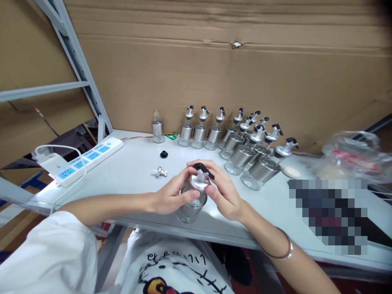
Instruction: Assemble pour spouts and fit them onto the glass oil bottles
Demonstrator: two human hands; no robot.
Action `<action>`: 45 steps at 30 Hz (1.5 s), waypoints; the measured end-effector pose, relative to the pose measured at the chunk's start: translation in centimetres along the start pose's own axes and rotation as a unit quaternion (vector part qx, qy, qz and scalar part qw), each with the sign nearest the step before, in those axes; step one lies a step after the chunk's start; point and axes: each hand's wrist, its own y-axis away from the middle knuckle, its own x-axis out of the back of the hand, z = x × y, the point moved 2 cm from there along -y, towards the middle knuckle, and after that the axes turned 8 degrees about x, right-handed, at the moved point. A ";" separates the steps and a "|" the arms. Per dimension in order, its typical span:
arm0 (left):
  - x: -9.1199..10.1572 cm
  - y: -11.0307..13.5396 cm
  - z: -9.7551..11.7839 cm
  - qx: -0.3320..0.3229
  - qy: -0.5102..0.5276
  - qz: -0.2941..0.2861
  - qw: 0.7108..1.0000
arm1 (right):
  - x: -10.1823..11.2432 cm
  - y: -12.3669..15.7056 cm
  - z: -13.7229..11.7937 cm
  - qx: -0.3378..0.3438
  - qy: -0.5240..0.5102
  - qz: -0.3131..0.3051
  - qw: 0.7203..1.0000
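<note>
A glass bottle with a steel sleeve [191,206] stands at the near edge of the white table [134,175]. My left hand [171,196] is wrapped round its body. My right hand [222,192] grips the silver pourer cap with a black lever [200,175] on its neck. A loose silver spout [161,172] and a black stopper [164,154] lie just beyond my left hand. A bottle with no pourer [158,128] stands apart at the back.
Several finished bottles with pourers [245,147] stand in rows at the back right. A white and blue power strip [82,161] lies at the left. A clear plastic bag [352,157] is at the right, cardboard behind, a metal rack [76,61] left.
</note>
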 end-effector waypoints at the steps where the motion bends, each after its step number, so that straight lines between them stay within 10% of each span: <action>1: -0.1 0.0 0.1 0.004 -0.001 -0.002 1.000 | 0.0 0.0 0.0 0.000 -0.006 -0.002 1.000; 15: -0.1 -0.4 -0.4 -0.040 -0.052 -0.014 0.998 | -1.0 -0.1 -0.8 -0.056 -0.022 0.033 0.998; 37: -0.1 -0.4 -0.9 -0.026 -0.104 0.032 0.994 | -0.2 -0.6 -0.7 0.045 0.072 0.020 0.996; 45: -0.4 -0.6 -0.9 0.001 -0.119 0.013 0.993 | 0.1 -0.6 -0.3 -0.093 -0.006 0.013 0.996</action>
